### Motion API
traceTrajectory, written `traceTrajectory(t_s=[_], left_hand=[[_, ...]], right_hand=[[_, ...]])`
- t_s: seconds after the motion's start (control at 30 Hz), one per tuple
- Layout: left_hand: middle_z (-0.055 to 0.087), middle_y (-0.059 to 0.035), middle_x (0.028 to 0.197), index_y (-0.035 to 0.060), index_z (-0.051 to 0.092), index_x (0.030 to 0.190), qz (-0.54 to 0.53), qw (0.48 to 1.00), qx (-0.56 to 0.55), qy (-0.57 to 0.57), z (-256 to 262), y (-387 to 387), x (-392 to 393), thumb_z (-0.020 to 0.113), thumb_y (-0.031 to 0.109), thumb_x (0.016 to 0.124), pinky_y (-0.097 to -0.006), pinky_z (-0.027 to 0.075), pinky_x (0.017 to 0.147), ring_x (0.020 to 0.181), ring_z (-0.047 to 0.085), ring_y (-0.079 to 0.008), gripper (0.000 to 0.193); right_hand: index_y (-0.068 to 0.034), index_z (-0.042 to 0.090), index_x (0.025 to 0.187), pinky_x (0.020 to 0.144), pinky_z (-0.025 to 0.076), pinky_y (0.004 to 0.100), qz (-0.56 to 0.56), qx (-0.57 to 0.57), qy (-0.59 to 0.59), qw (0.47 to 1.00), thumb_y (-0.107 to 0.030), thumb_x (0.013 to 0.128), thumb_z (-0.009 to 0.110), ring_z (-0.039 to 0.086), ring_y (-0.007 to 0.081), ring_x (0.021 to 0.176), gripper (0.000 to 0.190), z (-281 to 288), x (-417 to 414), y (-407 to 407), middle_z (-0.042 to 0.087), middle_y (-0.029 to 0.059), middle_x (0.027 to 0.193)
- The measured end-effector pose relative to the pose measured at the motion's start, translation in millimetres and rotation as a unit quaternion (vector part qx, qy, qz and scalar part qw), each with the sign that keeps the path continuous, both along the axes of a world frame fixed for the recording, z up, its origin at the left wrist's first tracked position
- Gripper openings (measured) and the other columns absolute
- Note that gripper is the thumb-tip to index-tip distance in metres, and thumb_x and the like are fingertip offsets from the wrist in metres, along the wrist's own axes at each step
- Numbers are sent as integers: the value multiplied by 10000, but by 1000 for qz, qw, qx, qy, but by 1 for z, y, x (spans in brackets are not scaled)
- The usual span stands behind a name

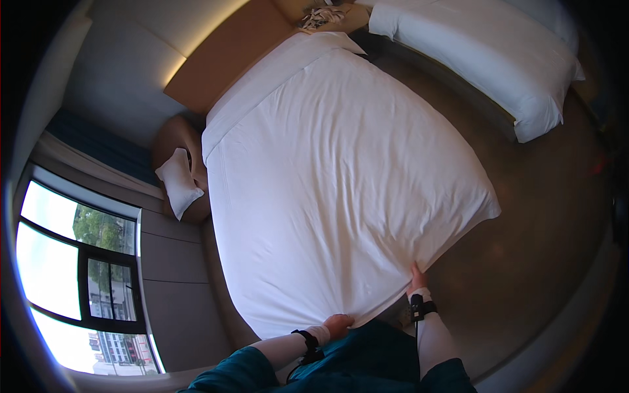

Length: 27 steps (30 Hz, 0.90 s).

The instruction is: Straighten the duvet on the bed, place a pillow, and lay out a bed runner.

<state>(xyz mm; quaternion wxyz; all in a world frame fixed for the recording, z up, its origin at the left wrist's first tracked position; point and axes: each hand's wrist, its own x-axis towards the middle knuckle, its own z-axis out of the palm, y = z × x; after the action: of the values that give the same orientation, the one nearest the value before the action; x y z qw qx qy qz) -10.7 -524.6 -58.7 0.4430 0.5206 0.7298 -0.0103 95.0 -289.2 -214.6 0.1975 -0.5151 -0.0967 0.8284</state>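
Note:
A large white duvet (314, 186) covers the bed before me, with creases fanning out from its foot edge. My left hand (339, 326) is closed on that edge at the bottom centre. Farther right, my right hand (417, 279) grips the same edge, its fingers partly over the cloth. Between the two hands the edge runs taut. At the head end the cover has a folded-back band (260, 93). Both wrists wear black straps with small devices.
A brown headboard (236, 54) stands behind the bed. At left are a brown armchair (184, 127) with a white pillow (180, 184) and a window (83, 275). A second white bed (471, 54) lies at upper right, across a strip of brown floor (521, 196).

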Motion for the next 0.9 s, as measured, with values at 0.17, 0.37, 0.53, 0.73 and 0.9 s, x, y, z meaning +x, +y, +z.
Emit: traceTrajectory(t_s=[0.17,0.37,0.53,0.73,0.9], left_hand=[[545,-201,864,40,487,948,36,998,-49,12,-15,39,4,502,78,674,-397,423,758,861,518,-354,277],[484,-217,987,46,345,1055,44,989,108,90,-11,139,45,591,146,653,-401,445,704,841,536,-343,481],[526,-198,917,40,420,1003,110,981,149,51,-41,203,56,542,168,688,-406,443,699,824,543,-340,361],[568,-191,837,43,534,853,16,998,9,-58,-32,230,40,460,139,695,-418,435,726,796,552,-353,199],[570,-203,832,28,560,853,-47,991,-40,-119,-17,252,30,462,108,657,-413,421,760,827,543,-356,233]], right_hand=[[30,521,944,650,458,339,31,30,-171,984,-232,740,611,562,200,715,344,-24,50,27,578,69,835],[53,539,936,645,443,281,49,91,31,994,-206,780,571,547,135,709,304,45,77,38,575,73,849],[34,508,986,719,458,315,246,100,61,962,-208,827,499,558,199,814,290,82,77,58,559,98,909],[-25,443,1101,843,391,356,155,-50,153,975,-276,829,476,478,226,997,372,51,57,103,484,96,1097],[-62,426,1146,877,363,336,-57,49,31,997,-437,810,436,455,225,1037,503,11,36,243,464,75,1158]])
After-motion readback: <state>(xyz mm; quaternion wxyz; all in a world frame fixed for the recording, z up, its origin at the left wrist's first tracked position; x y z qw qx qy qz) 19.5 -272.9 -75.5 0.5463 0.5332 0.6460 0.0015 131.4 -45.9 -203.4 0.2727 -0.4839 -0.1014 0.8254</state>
